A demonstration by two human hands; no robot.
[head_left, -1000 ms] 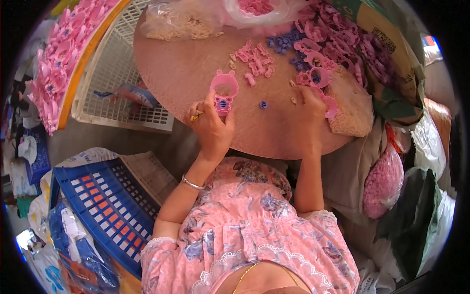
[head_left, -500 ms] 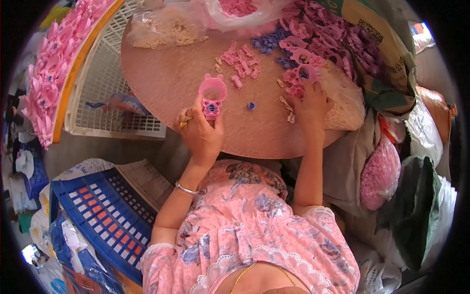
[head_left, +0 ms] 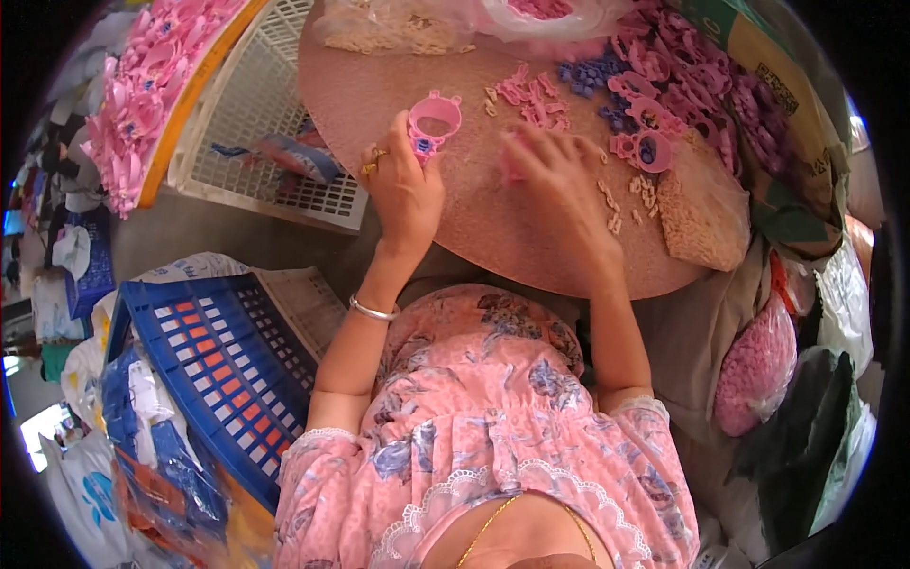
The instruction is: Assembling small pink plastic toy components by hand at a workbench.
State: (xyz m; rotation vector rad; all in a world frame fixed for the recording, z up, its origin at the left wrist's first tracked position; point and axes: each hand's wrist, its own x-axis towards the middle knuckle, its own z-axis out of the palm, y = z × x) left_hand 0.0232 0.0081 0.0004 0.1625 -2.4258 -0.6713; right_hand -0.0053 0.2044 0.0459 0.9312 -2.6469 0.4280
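Left hand (head_left: pixel 406 201): pinched closed on the lower end of the pink eared ring (head_left: pixel 438 107); ears point away from the body.
Pink ring location: left part of the round table (head_left: pixel 365 85), well apart from the right hand; can't tell if it's resting or lifted.
Blue insert (head_left: pixel 423 145): just above the left fingertips, below the ring opening.
Right hand (head_left: pixel 561 185): motion-blurred over the table, fingers extended; can't tell if it has hold of anything.
Loose pink bits (head_left: pixel 542 102): just beyond the right fingers.
Beige clips (head_left: pixel 610 207): scattered right of the right hand.
Left pinch tip: stay on the lower end; thin rim would probably flex if squeezed. Keep thumb off blue.
Right pick tip: slow down, one small part per pinch, fingertips only; a flat sweep could mix pink with beige.
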